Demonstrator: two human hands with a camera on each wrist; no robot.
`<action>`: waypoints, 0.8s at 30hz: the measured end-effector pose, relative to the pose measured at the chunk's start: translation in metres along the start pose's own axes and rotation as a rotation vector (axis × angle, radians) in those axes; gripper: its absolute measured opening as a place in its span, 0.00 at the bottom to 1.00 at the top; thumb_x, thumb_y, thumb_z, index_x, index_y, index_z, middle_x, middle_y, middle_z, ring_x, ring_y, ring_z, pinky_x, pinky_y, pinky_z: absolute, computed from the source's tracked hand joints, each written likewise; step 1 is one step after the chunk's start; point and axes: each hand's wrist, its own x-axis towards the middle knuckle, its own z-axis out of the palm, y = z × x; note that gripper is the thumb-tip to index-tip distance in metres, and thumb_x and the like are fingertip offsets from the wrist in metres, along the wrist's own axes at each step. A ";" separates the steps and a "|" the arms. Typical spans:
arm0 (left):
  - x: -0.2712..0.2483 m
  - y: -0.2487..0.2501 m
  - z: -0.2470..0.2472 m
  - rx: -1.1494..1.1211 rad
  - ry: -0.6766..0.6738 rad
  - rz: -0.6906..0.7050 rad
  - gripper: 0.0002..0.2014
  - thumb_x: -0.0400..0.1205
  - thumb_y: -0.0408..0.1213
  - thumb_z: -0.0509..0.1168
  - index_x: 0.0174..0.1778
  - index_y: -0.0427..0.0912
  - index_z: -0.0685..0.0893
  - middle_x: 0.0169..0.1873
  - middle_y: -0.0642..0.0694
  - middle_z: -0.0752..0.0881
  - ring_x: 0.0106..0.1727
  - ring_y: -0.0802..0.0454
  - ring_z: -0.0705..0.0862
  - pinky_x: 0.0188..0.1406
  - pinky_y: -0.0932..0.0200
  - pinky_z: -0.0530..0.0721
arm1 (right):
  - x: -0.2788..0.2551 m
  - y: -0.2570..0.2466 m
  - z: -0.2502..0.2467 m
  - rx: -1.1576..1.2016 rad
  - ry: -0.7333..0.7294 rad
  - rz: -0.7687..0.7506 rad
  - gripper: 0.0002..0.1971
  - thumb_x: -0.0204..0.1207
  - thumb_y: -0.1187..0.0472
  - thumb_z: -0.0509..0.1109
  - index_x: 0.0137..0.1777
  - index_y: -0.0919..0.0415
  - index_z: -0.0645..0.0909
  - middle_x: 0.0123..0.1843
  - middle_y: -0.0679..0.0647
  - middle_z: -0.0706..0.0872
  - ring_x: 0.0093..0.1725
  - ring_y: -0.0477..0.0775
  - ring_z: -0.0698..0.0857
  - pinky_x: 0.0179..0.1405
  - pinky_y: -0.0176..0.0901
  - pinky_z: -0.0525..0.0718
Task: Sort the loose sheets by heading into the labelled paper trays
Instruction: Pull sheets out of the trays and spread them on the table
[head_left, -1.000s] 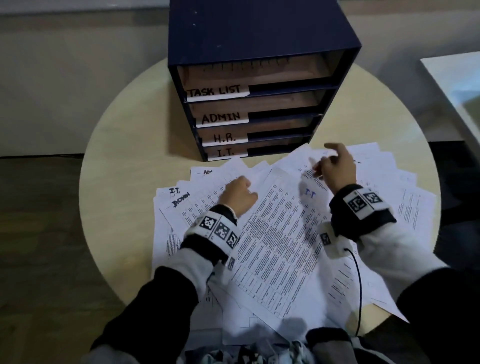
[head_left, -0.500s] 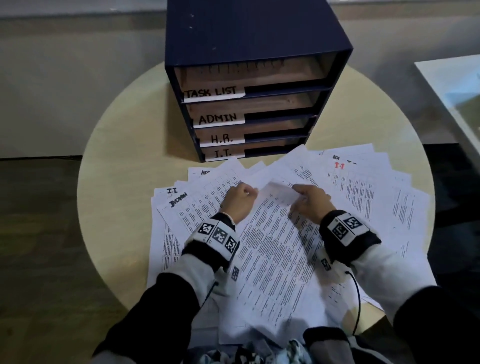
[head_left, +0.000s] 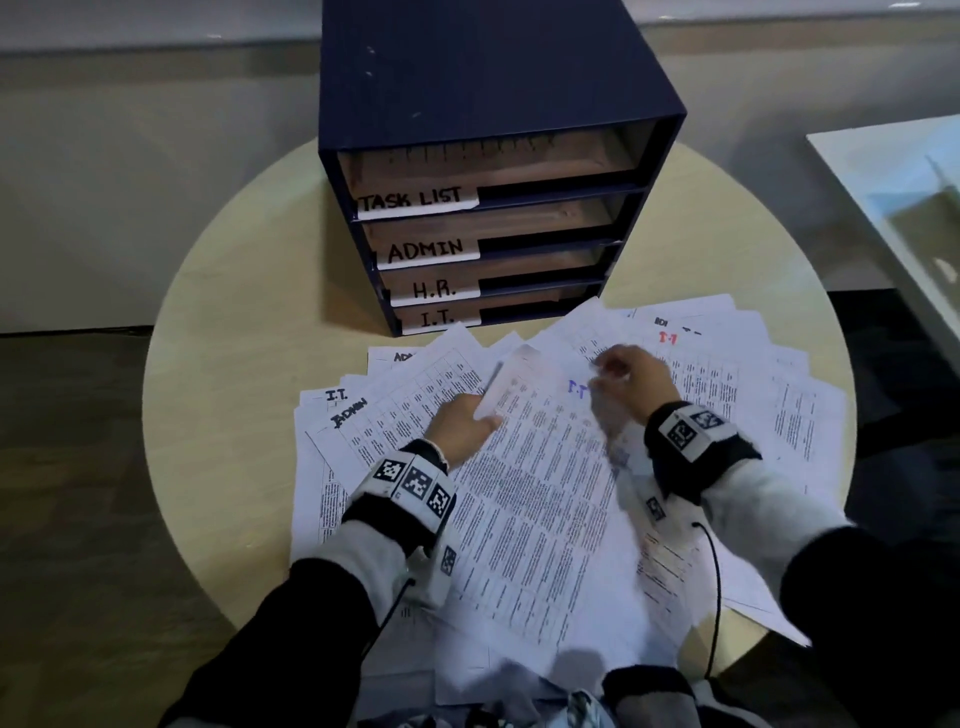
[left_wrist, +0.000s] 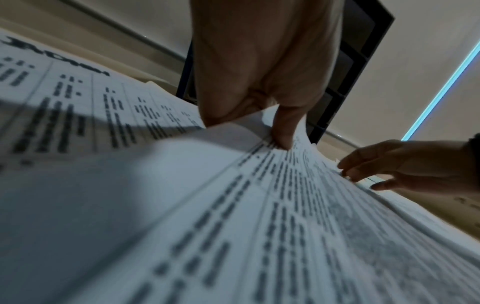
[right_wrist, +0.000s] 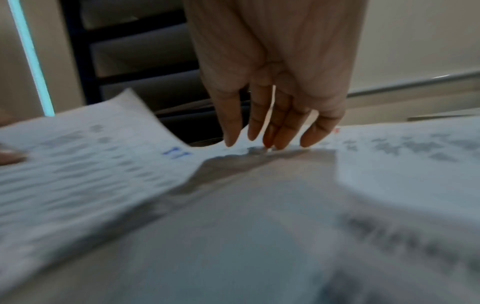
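Observation:
A fan of loose printed sheets (head_left: 691, 395) covers the near half of the round table. My left hand (head_left: 485, 415) pinches the top left corner of the topmost sheet (head_left: 540, 509), which curls upward; the thumb (left_wrist: 283, 133) lies on top of the sheet and the fingers are under it. A blue I.T. heading (head_left: 577, 388) shows near that sheet's top edge. My right hand (head_left: 608, 374) hovers just right of the heading, its straight fingers (right_wrist: 270, 139) pointing down and touching the papers, holding nothing. Behind stands the dark blue tray unit (head_left: 493, 78), labelled TASK LIST, ADMIN, H.R. and I.T. (head_left: 439, 318).
Other headings show among the sheets: ADMIN (head_left: 349, 413) and I.T. (head_left: 336, 395) at the left, a red I.T. (head_left: 668, 339) at the right. Bare table (head_left: 234, 364) lies to the left. A white surface (head_left: 909, 182) stands off to the right.
My right hand came to the sheet's top edge, then moved off up and right, uncovering the blue I.T. heading. My left hand has raised the sheet's corner.

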 end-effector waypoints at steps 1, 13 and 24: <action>0.001 0.001 -0.001 0.001 0.017 -0.019 0.15 0.85 0.37 0.59 0.62 0.30 0.80 0.54 0.33 0.84 0.47 0.43 0.81 0.40 0.59 0.79 | 0.012 0.005 -0.007 -0.066 0.047 0.023 0.14 0.73 0.66 0.72 0.59 0.63 0.81 0.60 0.60 0.81 0.61 0.60 0.80 0.63 0.50 0.77; 0.002 -0.002 -0.004 -0.056 0.098 -0.071 0.18 0.85 0.36 0.59 0.61 0.23 0.77 0.63 0.28 0.80 0.53 0.37 0.83 0.53 0.52 0.79 | 0.042 0.023 -0.041 -0.476 0.048 0.125 0.29 0.64 0.55 0.79 0.65 0.53 0.75 0.67 0.57 0.73 0.70 0.60 0.69 0.66 0.56 0.65; -0.002 -0.007 0.003 -0.080 0.142 -0.070 0.16 0.85 0.37 0.57 0.64 0.32 0.78 0.62 0.33 0.82 0.62 0.37 0.81 0.61 0.49 0.78 | -0.003 -0.047 -0.071 -0.500 0.425 -0.221 0.09 0.76 0.65 0.62 0.45 0.61 0.85 0.46 0.58 0.85 0.56 0.61 0.78 0.69 0.60 0.55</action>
